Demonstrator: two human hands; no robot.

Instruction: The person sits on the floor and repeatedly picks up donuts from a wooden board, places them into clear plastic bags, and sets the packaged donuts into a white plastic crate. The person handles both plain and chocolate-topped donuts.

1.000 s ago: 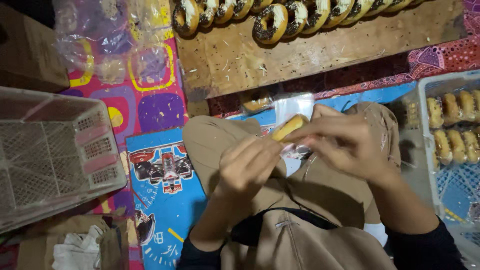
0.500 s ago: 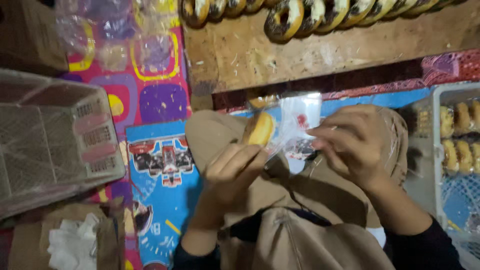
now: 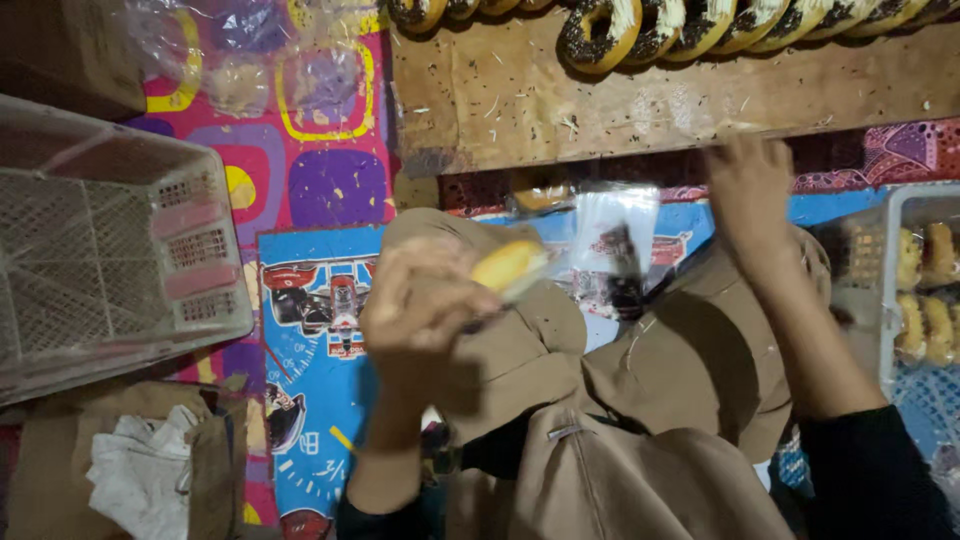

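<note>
2 hands: left hand [image 3: 425, 310] grips bagged donut [image 3: 510, 268]; right hand [image 3: 748, 185] raised.

Floor covered by a patterned mat [image 3: 320, 180] — bright, multicoloured. Far side: wooden board [image 3: 600, 100] bearing a row of sprinkled doughnuts [image 3: 600, 35]. Left: white mesh basket [image 3: 110, 250]. Right: tray [image 3: 890, 300] — doughnuts inside.

— What's in the left hand [image 3: 425, 320]?
— A golden-yellow, oval bun in a clear plastic wrapper [image 3: 510, 268], pinched at its near-left end and tilted up to the right, blurred.
— And the other hand?
— The right hand [image 3: 750, 185] is raised with fingers spread, empty, near the far wooden board [image 3: 640, 100], well apart from the bun.
</note>
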